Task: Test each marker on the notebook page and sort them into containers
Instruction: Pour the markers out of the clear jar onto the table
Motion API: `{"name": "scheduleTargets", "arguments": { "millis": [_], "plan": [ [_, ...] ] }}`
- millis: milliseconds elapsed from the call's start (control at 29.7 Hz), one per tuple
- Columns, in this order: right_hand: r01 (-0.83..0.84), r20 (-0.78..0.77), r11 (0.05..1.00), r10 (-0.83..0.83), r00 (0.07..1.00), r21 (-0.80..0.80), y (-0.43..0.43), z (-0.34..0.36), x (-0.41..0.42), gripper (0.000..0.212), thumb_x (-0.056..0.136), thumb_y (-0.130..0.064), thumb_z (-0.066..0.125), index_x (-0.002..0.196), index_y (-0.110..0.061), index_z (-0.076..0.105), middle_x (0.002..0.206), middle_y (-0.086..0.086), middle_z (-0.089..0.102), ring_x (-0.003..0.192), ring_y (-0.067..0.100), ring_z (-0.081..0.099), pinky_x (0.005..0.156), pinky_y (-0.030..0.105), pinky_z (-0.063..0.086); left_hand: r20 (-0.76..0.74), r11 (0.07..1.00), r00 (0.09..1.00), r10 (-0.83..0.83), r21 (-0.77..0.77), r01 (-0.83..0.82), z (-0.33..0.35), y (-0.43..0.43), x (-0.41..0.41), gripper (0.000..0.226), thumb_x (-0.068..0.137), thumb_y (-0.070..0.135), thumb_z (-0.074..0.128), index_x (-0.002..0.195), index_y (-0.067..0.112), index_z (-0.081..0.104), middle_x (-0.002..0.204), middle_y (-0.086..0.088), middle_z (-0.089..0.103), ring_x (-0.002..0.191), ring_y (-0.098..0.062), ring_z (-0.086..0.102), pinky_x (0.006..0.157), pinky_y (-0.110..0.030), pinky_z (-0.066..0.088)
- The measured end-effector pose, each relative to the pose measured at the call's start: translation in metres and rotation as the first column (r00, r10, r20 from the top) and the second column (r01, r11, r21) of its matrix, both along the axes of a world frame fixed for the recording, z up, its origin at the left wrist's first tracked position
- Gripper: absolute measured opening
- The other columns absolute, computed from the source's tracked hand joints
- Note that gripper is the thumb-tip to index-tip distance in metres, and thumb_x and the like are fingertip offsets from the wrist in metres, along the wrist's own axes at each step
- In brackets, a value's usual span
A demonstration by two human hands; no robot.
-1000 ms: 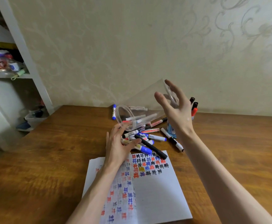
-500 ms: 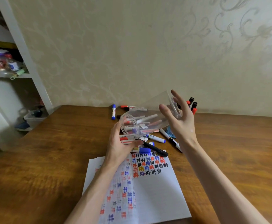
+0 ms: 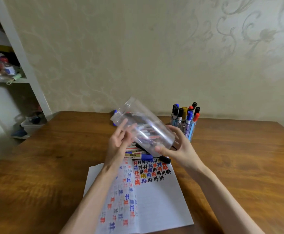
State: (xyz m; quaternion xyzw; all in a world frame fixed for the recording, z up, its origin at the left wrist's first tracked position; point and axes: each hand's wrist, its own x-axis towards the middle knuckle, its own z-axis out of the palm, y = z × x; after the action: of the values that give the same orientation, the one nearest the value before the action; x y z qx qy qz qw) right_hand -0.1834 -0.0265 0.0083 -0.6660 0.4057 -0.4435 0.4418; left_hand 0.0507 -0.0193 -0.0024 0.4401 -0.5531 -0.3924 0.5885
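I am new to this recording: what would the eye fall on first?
First the clear jar, tilted above mid-table: the right hand grips its base, the left hand touches its side. Under it lie loose markers, at the far edge of a notebook page full of coloured marks. Back right, a cup holds upright markers.

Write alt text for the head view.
Two hands hold a clear jar tilted above loose markers: the right hand grips its base, the left hand touches its side. Below lies a notebook page of colored test marks; a cup of upright markers stands on the table.
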Motion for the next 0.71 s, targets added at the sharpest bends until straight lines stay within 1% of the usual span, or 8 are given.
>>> {"name": "scheduleTargets", "arguments": {
  "millis": [67,168,235,303,370,504,605,706],
  "plan": [
    [0.003,-0.042,0.999,-0.005,0.999,-0.035,-0.001,-0.003,0.009,0.086,0.07,-0.033,0.096,0.141,-0.039,0.049,0.141,-0.014,0.062,0.119,0.0,0.066,0.095,0.023,0.058,0.017,1.0,0.999,-0.027,0.015,0.027,0.0,0.0,-0.002,0.121,0.062,0.081,0.076,0.161,0.034,0.023,0.15,0.009,0.055,0.132,-0.011,0.058,0.103,-0.028,0.052],
    [-0.029,-0.116,0.998,0.022,0.993,-0.06,-0.008,-0.005,0.021,0.094,0.07,-0.042,0.096,0.148,-0.037,0.044,0.146,-0.012,0.059,0.128,0.004,0.063,0.106,0.032,0.055,-0.11,0.999,0.993,-0.047,0.001,0.048,0.006,0.002,0.001,0.124,0.051,0.064,0.093,0.155,0.04,0.029,0.145,0.006,0.06,0.128,-0.009,0.061,0.09,-0.019,0.056],
    [-0.05,-0.153,0.996,0.038,0.987,-0.072,-0.011,-0.009,0.027,0.102,0.071,-0.049,0.094,0.156,-0.037,0.038,0.154,-0.013,0.052,0.138,0.004,0.054,0.114,0.032,0.048,-0.121,1.0,0.993,-0.014,-0.017,0.012,0.014,0.002,0.011,0.115,0.053,0.054,0.097,0.148,0.041,0.034,0.143,0.005,0.062,0.13,-0.011,0.06,0.098,-0.025,0.054],
    [-0.037,-0.178,0.995,0.02,0.984,-0.09,-0.013,-0.012,0.031,0.104,0.072,-0.053,0.091,0.159,-0.04,0.035,0.16,-0.013,0.045,0.145,0.003,0.045,0.117,0.03,0.041,-0.067,0.997,0.996,0.057,-0.044,-0.06,0.021,0.005,0.028,0.112,0.057,0.045,0.097,0.15,0.033,0.035,0.142,0.005,0.061,0.133,-0.011,0.057,0.106,-0.032,0.049],
    [-0.013,-0.182,0.995,-0.004,0.983,-0.094,-0.013,-0.014,0.034,0.098,0.074,-0.051,0.089,0.156,-0.045,0.036,0.16,-0.012,0.045,0.145,0.004,0.045,0.117,0.03,0.04,0.02,0.986,0.988,0.153,-0.075,-0.151,0.024,0.009,0.047,0.113,0.058,0.043,0.097,0.151,0.028,0.036,0.141,0.008,0.06,0.132,-0.006,0.056,0.107,-0.03,0.046],
    [0.014,-0.211,0.993,-0.038,0.977,-0.115,-0.014,-0.018,0.037,0.087,0.076,-0.055,0.084,0.151,-0.046,0.041,0.156,-0.014,0.05,0.141,0.003,0.048,0.116,0.033,0.043,0.14,0.951,0.942,0.305,-0.106,-0.292,0.018,0.022,0.084,0.103,0.066,0.026,0.096,0.15,0.032,0.038,0.142,0.014,0.057,0.131,-0.001,0.054,0.11,-0.031,0.044],
    [0.021,-0.247,0.991,-0.053,0.967,-0.132,-0.016,-0.023,0.039,0.083,0.08,-0.055,0.083,0.153,-0.043,0.044,0.154,-0.017,0.052,0.141,0.002,0.048,0.117,0.04,0.046,0.158,0.93,0.917,0.367,-0.085,-0.357,0.01,0.028,0.102,0.102,0.064,0.028,0.095,0.149,0.034,0.039,0.141,0.016,0.057,0.13,0.001,0.053,0.11,-0.031,0.044],
    [0.041,-0.308,0.988,-0.086,0.947,-0.149,-0.016,-0.025,0.042,0.078,0.08,-0.057,0.08,0.15,-0.044,0.047,0.153,-0.015,0.052,0.141,0.006,0.048,0.116,0.041,0.047,0.157,0.919,0.905,0.395,-0.057,-0.391,0.002,0.03,0.111,0.103,0.062,0.032,0.095,0.149,0.034,0.039,0.142,0.015,0.057,0.131,0.0,0.053,0.112,-0.033,0.044]
  ]
}}
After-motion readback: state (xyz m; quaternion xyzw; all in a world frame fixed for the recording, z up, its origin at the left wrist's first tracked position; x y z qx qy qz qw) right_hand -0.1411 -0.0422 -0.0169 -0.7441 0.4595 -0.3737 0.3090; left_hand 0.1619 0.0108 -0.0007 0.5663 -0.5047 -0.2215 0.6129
